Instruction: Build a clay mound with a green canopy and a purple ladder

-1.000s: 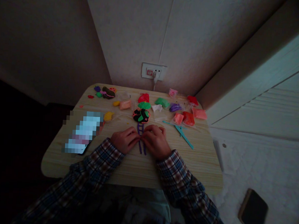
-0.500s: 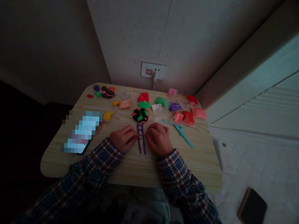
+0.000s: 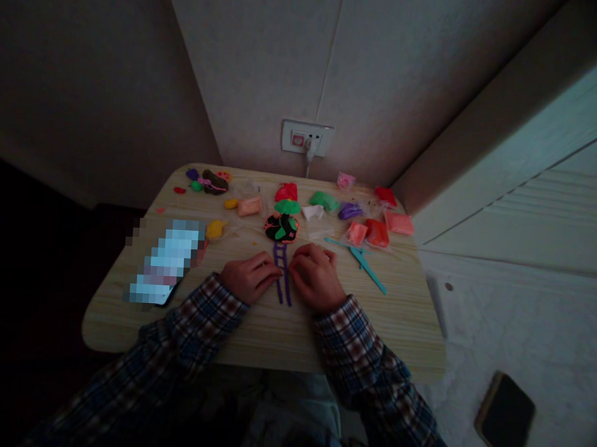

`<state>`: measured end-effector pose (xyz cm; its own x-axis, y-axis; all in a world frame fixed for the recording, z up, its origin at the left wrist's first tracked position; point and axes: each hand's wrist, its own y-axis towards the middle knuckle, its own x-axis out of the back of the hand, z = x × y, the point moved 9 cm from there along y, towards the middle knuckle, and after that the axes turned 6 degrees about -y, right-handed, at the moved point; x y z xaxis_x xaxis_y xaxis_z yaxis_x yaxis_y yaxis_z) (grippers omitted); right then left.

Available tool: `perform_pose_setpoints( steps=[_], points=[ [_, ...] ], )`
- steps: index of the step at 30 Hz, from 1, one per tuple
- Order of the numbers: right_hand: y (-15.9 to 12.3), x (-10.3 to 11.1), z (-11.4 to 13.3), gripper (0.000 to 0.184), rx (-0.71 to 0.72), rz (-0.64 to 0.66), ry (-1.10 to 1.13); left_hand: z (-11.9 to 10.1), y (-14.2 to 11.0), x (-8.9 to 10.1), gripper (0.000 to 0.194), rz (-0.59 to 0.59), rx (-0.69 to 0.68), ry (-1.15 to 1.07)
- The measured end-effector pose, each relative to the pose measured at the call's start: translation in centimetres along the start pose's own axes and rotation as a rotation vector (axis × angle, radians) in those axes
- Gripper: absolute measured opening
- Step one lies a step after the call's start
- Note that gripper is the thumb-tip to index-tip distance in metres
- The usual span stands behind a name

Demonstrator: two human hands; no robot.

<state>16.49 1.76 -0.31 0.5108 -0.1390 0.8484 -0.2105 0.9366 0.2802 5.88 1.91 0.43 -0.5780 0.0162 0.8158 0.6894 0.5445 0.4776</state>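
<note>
head view: left hand [image 3: 250, 276] and right hand [image 3: 317, 279], meeting over the purple ladder [image 3: 286, 275] a second ago, now apart, upper rungs [image 3: 281, 256] exposed. ladder lies on the tabletop [image 3: 252, 338], far end by the black piece [image 3: 281, 229]. left fingertips at left rail [image 3: 279, 292], right fingers curled beside right rail [image 3: 289, 294]; cannot tell whether either grip holds anything. work seems centred mid-ladder; lower rails show no rungs.

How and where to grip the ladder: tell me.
Likely best: hold the ladder by both rails where the rungs are, left hand and right hand each from its own side. Rungs join the thin rails there; the near ends run free.
</note>
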Motion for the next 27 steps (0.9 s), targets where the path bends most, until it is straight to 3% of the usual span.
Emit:
perform_pose_setpoints(
  steps=[15,27],
  points=[
    [0.0,-0.1,0.3,0.011,0.031,-0.001,-0.003,0.1,0.0,-0.3,0.024,0.041,0.006,-0.004],
    [0.1,1.0,-0.8,0.010,-0.040,-0.090,-0.019,0.3,0.2,1.7,0.019,-0.128,0.073,-0.029]
  ],
)
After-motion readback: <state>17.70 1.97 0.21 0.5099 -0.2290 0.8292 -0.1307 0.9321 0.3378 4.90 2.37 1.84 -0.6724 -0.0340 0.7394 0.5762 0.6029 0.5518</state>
